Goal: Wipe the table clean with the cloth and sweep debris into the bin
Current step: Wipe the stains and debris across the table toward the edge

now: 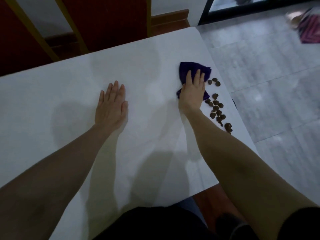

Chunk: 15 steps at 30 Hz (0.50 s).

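Observation:
A dark purple cloth [187, 69] lies on the white table [69, 94] near its right edge. My right hand [193, 90] presses flat on the cloth with straight fingers. Just right of that hand, several dark brown bits of debris [217, 108] lie in a loose line along the table's right edge. My left hand [111, 105] rests flat on the bare tabletop, palm down, well left of the cloth. No bin is in view.
Grey tiled floor [270, 75] lies beyond the table's right edge. A pink and purple thing [310, 30] sits on the floor at the far right. Red and yellow panels [107, 19] stand behind the table's far edge.

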Each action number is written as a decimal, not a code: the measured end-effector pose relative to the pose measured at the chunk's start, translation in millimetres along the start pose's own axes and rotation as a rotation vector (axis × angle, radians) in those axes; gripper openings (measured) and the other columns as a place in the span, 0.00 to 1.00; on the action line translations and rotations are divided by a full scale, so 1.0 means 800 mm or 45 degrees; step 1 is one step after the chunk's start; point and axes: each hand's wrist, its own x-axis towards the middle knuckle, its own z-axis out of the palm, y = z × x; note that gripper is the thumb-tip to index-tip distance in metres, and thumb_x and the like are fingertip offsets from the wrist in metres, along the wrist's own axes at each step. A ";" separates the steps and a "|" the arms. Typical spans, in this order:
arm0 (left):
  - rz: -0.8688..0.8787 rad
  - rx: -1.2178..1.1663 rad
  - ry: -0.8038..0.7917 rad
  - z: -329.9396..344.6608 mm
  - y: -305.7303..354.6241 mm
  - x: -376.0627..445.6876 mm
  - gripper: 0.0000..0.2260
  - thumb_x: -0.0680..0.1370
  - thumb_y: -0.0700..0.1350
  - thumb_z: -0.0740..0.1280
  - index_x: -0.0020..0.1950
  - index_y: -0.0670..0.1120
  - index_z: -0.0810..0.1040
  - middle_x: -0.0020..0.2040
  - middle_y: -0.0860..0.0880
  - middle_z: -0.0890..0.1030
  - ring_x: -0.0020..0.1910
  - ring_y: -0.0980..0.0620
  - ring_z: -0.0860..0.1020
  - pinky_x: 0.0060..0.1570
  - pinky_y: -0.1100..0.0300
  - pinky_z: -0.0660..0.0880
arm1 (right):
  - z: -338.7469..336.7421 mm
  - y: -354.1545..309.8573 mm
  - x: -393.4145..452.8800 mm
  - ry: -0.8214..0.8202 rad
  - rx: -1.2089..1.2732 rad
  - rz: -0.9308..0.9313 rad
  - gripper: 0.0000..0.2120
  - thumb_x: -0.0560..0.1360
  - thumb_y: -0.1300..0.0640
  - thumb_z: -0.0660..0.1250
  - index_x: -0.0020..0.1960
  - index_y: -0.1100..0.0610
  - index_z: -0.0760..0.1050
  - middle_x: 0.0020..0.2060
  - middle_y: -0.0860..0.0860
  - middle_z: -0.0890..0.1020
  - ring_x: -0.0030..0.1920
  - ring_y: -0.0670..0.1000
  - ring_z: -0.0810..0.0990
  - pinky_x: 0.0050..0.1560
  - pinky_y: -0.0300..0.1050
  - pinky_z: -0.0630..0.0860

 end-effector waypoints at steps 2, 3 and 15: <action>0.018 0.001 0.001 0.001 0.004 -0.006 0.28 0.82 0.52 0.45 0.81 0.44 0.52 0.82 0.44 0.51 0.81 0.46 0.48 0.78 0.48 0.44 | 0.007 -0.007 -0.022 -0.023 0.002 -0.157 0.28 0.82 0.62 0.57 0.80 0.58 0.54 0.79 0.60 0.52 0.79 0.60 0.47 0.78 0.56 0.47; 0.023 0.011 0.000 0.002 0.006 -0.009 0.27 0.83 0.51 0.46 0.81 0.44 0.51 0.82 0.45 0.50 0.81 0.46 0.48 0.78 0.49 0.44 | 0.009 -0.011 -0.037 -0.037 0.014 -0.234 0.27 0.82 0.62 0.57 0.79 0.58 0.55 0.79 0.60 0.53 0.79 0.60 0.47 0.78 0.56 0.47; 0.085 -0.004 -0.053 0.031 0.033 -0.070 0.31 0.80 0.55 0.40 0.81 0.45 0.53 0.82 0.44 0.52 0.81 0.46 0.50 0.78 0.47 0.46 | -0.013 0.044 -0.204 -0.225 0.005 -0.677 0.25 0.83 0.55 0.55 0.80 0.50 0.56 0.79 0.54 0.56 0.80 0.55 0.48 0.79 0.55 0.47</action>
